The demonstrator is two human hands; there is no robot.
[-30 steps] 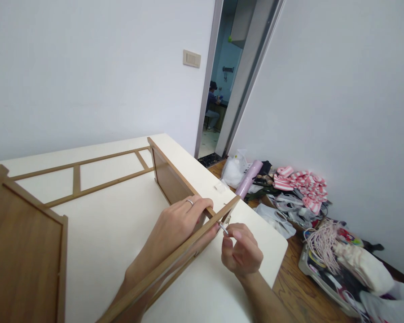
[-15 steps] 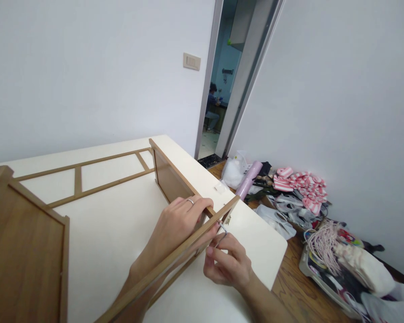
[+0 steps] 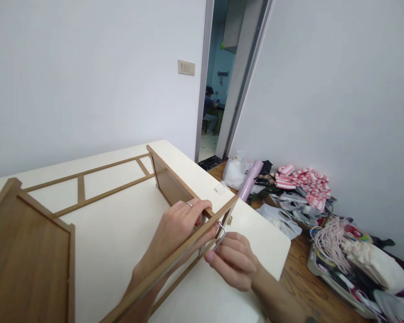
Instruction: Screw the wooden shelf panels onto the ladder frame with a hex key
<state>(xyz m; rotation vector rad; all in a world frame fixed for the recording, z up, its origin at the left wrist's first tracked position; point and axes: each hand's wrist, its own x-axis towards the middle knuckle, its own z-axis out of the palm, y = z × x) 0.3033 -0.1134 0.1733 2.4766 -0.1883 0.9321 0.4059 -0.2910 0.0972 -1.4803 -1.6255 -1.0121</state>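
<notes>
Since a second ago, the right hand [image 3: 234, 261] has swung nearer the wooden rail [image 3: 175, 257], fingertips pinching a bent metal key [image 3: 225, 232] over the bench [image 3: 116, 237]; the left hand [image 3: 178, 222] curls around a panel [image 3: 170, 180] there. Right of the bench, a tray [image 3: 336, 290] holds pale cord [image 3: 330, 244] and cloth [image 3: 379, 264].

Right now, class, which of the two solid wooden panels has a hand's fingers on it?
The farther panel: the left hand grips its near end. The other panel, at the picture's left edge, is touched by neither hand.
</notes>
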